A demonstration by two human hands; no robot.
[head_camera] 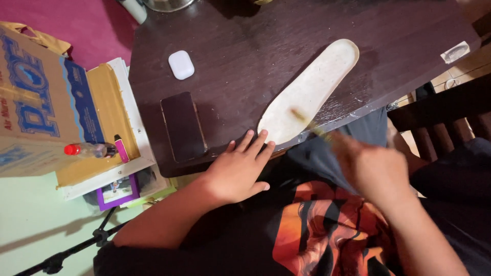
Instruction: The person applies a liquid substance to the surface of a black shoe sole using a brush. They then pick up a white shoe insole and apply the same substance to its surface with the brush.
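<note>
Long off-white foam insole flat on dark wooden counter. Left hand at its heel end — fingers spread, fingertips touching. Right hand blurred, apparently clamped on thin stick over the heel.

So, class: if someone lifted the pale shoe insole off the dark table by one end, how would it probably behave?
The insole looks thin and flat, so it would probably flex and droop. It seems light, likely sliding if pushed, which may be why the left hand pins its heel end. Flat, so unlikely to roll.

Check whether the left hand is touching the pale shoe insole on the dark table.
Touching. The head view shows the left hand flat on the table, its fingertips overlapping the near end of the insole.
</note>
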